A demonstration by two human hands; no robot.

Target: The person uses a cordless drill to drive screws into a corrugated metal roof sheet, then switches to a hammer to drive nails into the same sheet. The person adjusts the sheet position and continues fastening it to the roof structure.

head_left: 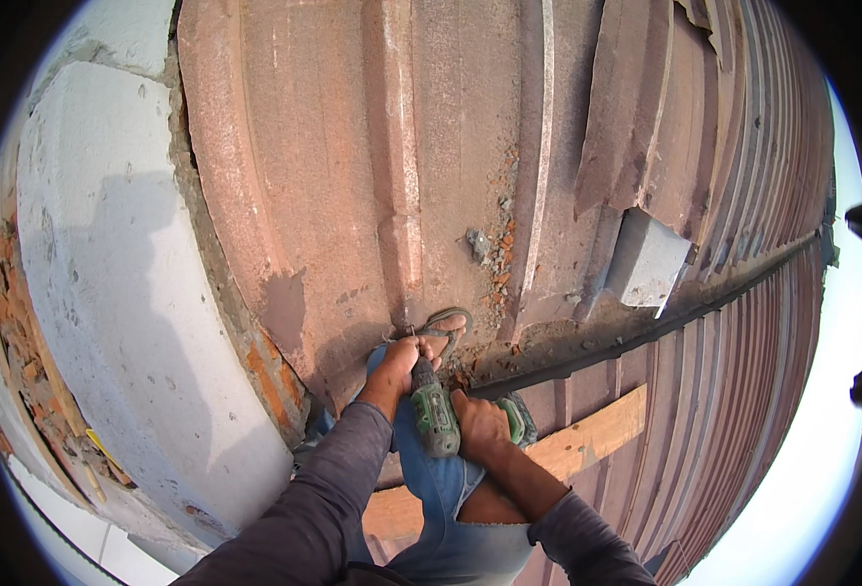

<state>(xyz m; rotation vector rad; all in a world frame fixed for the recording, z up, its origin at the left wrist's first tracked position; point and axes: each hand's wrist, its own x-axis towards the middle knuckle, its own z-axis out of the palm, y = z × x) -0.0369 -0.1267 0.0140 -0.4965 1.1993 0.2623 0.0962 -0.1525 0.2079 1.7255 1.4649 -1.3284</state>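
Note:
A green and black cordless drill [438, 422] lies over my jeans-covered leg, its nose pointing away from me. My right hand [483, 424] is wrapped round its handle, and the battery [520, 420] shows past the knuckles. At the drill's front end, my left hand [401, 359] is closed about the chuck. A thin tip sticks up by its fingers, too small to name. Just beyond the left hand is my foot in a sandal [449, 320], standing on the reddish-brown metal roofing [333, 195].
A pale plastered wall top [118, 254] curves along the left, with broken brick [274, 386] at its edge. Rubble [501, 256] lies on the ribbed sheet. A torn sheet and a grey bent piece [649, 260] are at right. Below a dark gutter [636, 337] rests a wooden plank [592, 430].

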